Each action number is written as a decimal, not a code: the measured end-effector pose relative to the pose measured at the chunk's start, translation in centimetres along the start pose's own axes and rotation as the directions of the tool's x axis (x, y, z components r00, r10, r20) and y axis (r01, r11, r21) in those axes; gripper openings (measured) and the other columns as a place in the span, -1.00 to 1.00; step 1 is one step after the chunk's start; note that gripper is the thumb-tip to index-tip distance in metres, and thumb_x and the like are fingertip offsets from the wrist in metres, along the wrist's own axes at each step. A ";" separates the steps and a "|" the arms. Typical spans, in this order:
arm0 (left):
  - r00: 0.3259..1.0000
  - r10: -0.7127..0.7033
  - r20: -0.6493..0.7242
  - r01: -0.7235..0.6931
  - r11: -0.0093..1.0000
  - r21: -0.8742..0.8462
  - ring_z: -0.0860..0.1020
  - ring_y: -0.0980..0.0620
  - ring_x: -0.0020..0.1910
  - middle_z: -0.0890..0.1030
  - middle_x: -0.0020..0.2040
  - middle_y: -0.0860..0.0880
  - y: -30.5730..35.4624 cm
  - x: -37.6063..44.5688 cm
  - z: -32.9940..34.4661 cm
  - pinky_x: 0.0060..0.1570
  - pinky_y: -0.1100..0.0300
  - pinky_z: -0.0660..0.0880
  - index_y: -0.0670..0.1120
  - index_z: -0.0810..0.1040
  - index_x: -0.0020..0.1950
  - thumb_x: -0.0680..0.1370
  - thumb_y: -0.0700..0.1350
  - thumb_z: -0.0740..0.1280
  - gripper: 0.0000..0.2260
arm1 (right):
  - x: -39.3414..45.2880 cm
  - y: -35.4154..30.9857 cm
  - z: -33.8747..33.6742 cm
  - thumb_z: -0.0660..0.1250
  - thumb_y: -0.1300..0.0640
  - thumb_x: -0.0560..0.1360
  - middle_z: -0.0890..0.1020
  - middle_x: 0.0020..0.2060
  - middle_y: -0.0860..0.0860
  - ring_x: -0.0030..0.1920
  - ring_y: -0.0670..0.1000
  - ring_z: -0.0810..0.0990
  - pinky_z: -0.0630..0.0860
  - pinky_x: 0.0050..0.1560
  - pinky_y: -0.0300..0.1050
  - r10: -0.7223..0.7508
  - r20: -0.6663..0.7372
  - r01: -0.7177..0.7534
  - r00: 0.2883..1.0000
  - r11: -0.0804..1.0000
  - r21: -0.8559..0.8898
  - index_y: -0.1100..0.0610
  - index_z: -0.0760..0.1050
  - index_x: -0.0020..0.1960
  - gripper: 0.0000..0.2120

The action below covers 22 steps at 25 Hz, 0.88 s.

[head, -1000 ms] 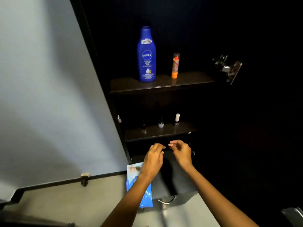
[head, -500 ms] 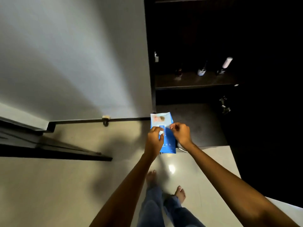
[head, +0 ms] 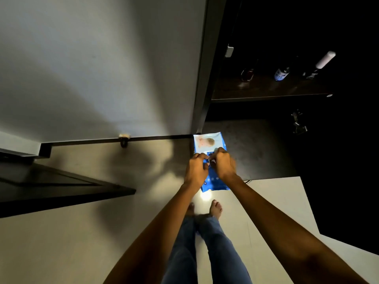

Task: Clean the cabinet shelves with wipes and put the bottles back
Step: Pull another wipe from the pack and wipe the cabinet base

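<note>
Left hand (head: 195,169) and right hand (head: 224,163), fingers curled, pinch the flap of the blue wipes pack (head: 209,143); judged step: drawing 1 wipe. Next: peel, pull free.

Home interior, looks like a bedroom or bathroom corner. I'm standing barefoot in jeans on a pale glossy tiled floor (head: 61,232). Plain grey wall (head: 92,68) at 10 o'clock with a dark skirting strip along its base. Dark wooden cabinet (head: 205,78) at 1 o'clock, its shelf (head: 266,89) carrying small cosmetic bottles (head: 282,73), nail-polish type. Blue baby-wipes pack (head: 209,141) at centre. Domestic, personal-care storage, dim lighting.
</note>
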<state>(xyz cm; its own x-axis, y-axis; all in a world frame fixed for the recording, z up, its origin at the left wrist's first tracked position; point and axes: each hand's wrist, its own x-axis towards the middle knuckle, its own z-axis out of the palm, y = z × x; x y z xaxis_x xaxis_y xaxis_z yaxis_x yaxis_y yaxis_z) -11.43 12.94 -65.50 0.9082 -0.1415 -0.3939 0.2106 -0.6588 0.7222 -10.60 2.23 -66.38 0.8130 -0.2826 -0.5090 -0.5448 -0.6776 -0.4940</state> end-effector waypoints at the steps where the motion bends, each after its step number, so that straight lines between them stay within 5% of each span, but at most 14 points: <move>1: 1.000 -0.013 0.003 0.013 1.000 -0.003 0.56 -0.14 0.07 0.55 0.17 -0.18 -0.1 0.0 0.1 0.07 0.09 0.52 -0.17 0.54 0.12 0.50 -0.32 0.25 -0.78 | 0.1 -0.1 0.2 0.24 0.28 0.41 0.56 -0.17 0.09 -0.17 0.15 0.54 0.42 -0.23 -0.12 -0.002 -0.007 0.001 1.000 1.000 -0.024 0.16 0.43 -0.09 -0.91; 10: 0.998 -0.047 0.031 0.047 0.999 0.019 0.54 -0.15 0.13 0.53 0.20 -0.19 -0.9 -0.2 0.6 0.11 0.11 0.49 -0.20 0.51 0.18 0.53 -0.29 0.24 -0.76 | 0.6 0.4 1.3 0.23 0.23 0.53 0.58 0.09 0.13 0.09 0.13 0.58 0.54 0.05 -0.05 -0.184 0.057 0.187 0.981 0.847 -0.497 0.21 0.46 0.17 -0.78; 18: 0.997 -0.064 0.040 0.065 0.998 -0.014 0.52 -0.15 0.18 0.48 0.28 -0.17 -1.0 -0.4 0.9 0.14 0.05 0.52 -0.17 0.44 0.26 0.55 -0.27 0.23 -0.72 | 0.8 0.4 1.5 0.26 0.20 0.54 0.40 0.25 0.17 0.24 0.13 0.44 0.52 0.14 -0.03 -0.255 0.136 0.285 0.957 0.754 -0.592 0.25 0.31 0.32 -0.63; 22: 0.999 -0.047 0.019 0.047 0.999 -0.023 0.51 -0.16 0.18 0.49 0.25 -0.19 -1.2 -0.5 1.2 0.16 0.06 0.49 -0.18 0.46 0.24 0.52 -0.32 0.25 -0.71 | 0.7 0.9 1.5 0.17 0.26 0.56 0.43 0.22 0.21 0.21 0.19 0.43 0.44 0.16 0.03 -0.221 0.135 0.259 0.966 0.841 -0.474 0.30 0.32 0.28 -0.69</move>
<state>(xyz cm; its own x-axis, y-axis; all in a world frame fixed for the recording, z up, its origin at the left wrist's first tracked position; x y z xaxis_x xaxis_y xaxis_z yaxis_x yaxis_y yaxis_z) -12.56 12.89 -66.85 0.8902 -0.1249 -0.4382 0.2613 -0.6478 0.7156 -10.76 2.43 -68.21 0.8782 -0.0316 -0.4773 -0.1506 -0.9654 -0.2130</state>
